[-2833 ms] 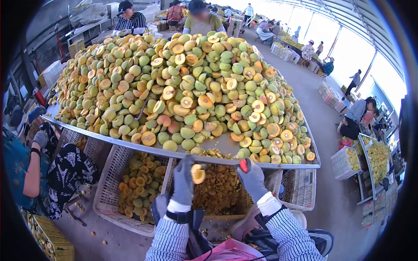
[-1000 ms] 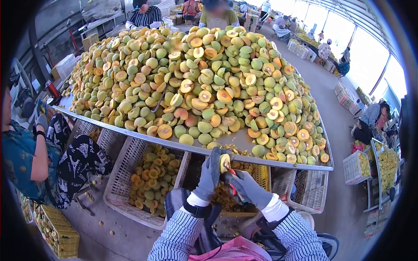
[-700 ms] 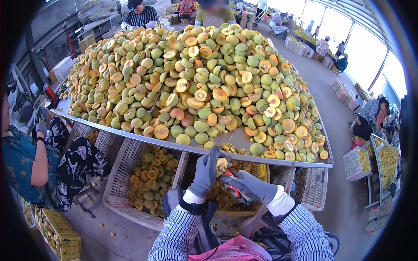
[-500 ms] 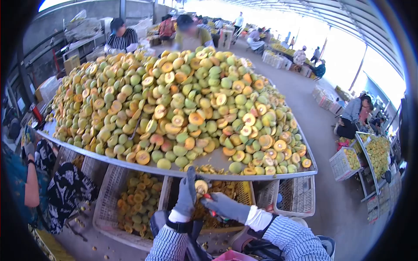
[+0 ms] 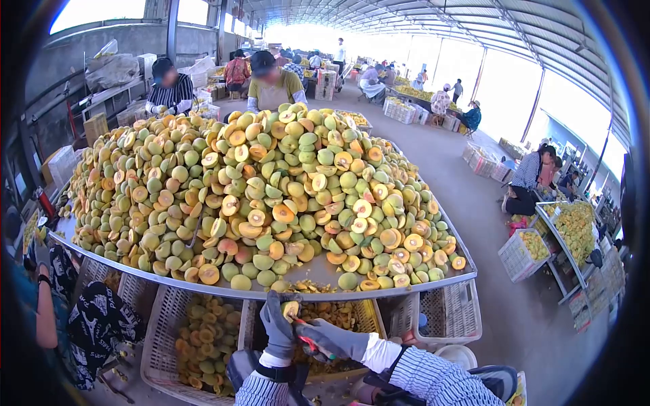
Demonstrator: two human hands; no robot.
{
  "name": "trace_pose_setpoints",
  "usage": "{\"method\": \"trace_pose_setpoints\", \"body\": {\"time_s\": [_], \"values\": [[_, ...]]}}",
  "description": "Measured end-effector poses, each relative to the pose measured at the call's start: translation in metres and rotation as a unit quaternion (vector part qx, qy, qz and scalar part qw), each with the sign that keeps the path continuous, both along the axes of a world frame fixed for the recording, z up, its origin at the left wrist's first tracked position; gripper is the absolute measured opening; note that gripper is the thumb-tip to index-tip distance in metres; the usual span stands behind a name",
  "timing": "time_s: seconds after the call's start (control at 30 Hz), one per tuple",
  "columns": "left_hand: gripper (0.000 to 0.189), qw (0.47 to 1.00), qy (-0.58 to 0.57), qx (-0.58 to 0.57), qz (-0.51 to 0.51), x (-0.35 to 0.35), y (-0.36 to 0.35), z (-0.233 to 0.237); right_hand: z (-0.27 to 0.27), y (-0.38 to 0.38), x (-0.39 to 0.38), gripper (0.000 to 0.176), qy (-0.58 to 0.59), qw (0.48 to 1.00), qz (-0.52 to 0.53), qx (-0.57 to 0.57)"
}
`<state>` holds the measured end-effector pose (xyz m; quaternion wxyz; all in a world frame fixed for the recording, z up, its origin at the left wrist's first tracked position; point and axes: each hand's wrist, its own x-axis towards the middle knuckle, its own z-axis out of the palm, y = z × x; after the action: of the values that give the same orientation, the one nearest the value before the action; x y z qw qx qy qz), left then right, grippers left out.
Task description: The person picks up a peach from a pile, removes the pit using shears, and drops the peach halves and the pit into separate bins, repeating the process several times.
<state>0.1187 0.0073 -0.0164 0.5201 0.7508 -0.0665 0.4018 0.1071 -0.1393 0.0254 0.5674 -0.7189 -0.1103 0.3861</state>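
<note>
My left hand (image 5: 276, 330), in a grey glove, is closed around a cut apricot half (image 5: 290, 310) just below the table's front edge. My right hand (image 5: 333, 337), gloved too, grips a small red-handled tool (image 5: 310, 344). The tool's tip meets the apricot half, and its exact kind is partly hidden by my fingers. Above my hands, a big heap of whole and halved apricots (image 5: 271, 196) covers most of the metal-edged table (image 5: 315, 273). Below them, a yellowish crate (image 5: 371, 318) holds fruit scraps.
Under the table, a white crate (image 5: 159, 338) of apricot halves stands left and another white crate (image 5: 467, 314) right. A person's arm (image 5: 46, 318) is at far left. Co-workers sit behind the heap. Another fruit table (image 5: 575, 230) and a crate (image 5: 518, 260) stand right.
My view has tilted up a little, so the heap and table appear lower. Both hands stay together at the apricot half, with the tool still against it.
</note>
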Motion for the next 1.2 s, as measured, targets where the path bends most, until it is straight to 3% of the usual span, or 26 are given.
{"method": "trace_pose_setpoints", "body": {"time_s": [0.07,0.1,0.13,0.2,0.23,0.27,0.33,0.37,0.43,0.47,0.6,0.67,0.7,0.73,0.8,0.87,0.93,0.97,1.0,1.07,1.13,1.2], "values": [[0.032,0.942,0.132,-0.277,-0.135,0.005,0.003,-0.013,0.016,0.000,0.000,0.044,0.148,0.987,-0.016,0.054],[0.033,0.959,0.092,-0.243,-0.112,0.019,0.001,-0.057,0.035,0.000,-0.002,0.045,0.129,0.992,-0.006,0.008],[0.033,0.958,0.098,-0.245,-0.111,0.008,0.004,-0.037,0.038,-0.004,-0.002,0.045,0.134,0.991,-0.006,0.007],[0.037,0.980,0.033,-0.060,-0.186,-0.015,0.013,0.027,0.040,-0.013,0.000,0.049,0.268,0.959,0.031,0.081],[0.034,0.997,-0.030,-0.025,-0.067,-0.005,0.009,-0.010,0.029,-0.018,0.000,0.050,0.294,0.947,0.043,0.125],[0.034,0.997,-0.029,-0.025,-0.068,-0.007,0.008,-0.006,0.025,-0.021,0.001,0.050,0.295,0.946,0.042,0.125],[0.031,0.939,0.049,-0.205,-0.270,-0.010,0.007,0.010,0.021,-0.025,0.003,0.050,0.317,0.934,0.067,0.148],[0.031,0.940,0.051,-0.205,-0.268,-0.011,0.009,0.021,0.023,-0.024,0.002,0.050,0.283,0.951,0.059,0.114],[0.043,0.792,0.320,-0.387,-0.347,-0.011,0.013,0.042,0.035,-0.022,0.001,0.049,0.225,0.971,0.061,0.046],[0.056,0.842,0.310,-0.286,-0.336,-0.012,0.010,0.042,0.041,-0.021,-0.001,0.048,0.165,0.984,0.064,-0.021],[0.055,0.842,0.221,-0.343,-0.353,-0.022,0.005,0.043,0.031,-0.037,-0.003,0.050,0.347,0.933,0.036,0.090],[0.063,0.924,0.145,-0.198,-0.293,-0.014,-0.003,0.021,0.027,-0.041,0.001,0.048,0.352,0.930,0.037,0.094],[0.066,0.867,0.264,-0.272,-0.323,-0.007,-0.002,0.011,0.024,-0.038,0.000,0.047,0.244,0.969,0.033,0.021],[0.066,0.866,0.269,-0.274,-0.321,-0.005,-0.004,0.011,0.024,-0.039,0.001,0.047,0.250,0.968,0.034,0.021],[0.069,0.787,0.365,-0.322,-0.378,-0.003,-0.005,0.009,0.026,-0.043,0.005,0.050,0.175,0.979,0.090,-0.048],[0.070,0.811,0.346,-0.289,-0.373,-0.008,-0.008,0.020,0.024,-0.046,0.006,0.049,0.226,0.970,0.083,-0.012],[0.053,0.943,0.045,-0.164,-0.286,-0.009,-0.014,0.016,0.017,-0.050,0.006,0.050,0.398,0.909,0.030,0.117],[0.071,0.898,0.182,-0.258,-0.307,-0.009,-0.013,0.021,0.018,-0.052,0.010,0.051,0.406,0.903,0.075,0.118],[0.071,0.897,0.184,-0.257,-0.307,-0.007,-0.013,0.021,0.020,-0.049,0.010,0.051,0.408,0.902,0.074,0.120],[0.068,0.765,0.357,-0.409,-0.347,-0.002,-0.013,0.016,0.027,-0.040,0.005,0.053,0.148,0.983,0.089,-0.069],[0.069,0.758,0.364,-0.402,-0.362,-0.001,-0.013,0.010,0.020,-0.042,0.010,0.056,0.120,0.983,0.106,-0.093],[0.075,0.782,0.398,-0.314,-0.362,0.001,-0.012,0.006,0.016,-0.044,0.015,0.059,0.007,0.968,0.185,-0.168]]}}
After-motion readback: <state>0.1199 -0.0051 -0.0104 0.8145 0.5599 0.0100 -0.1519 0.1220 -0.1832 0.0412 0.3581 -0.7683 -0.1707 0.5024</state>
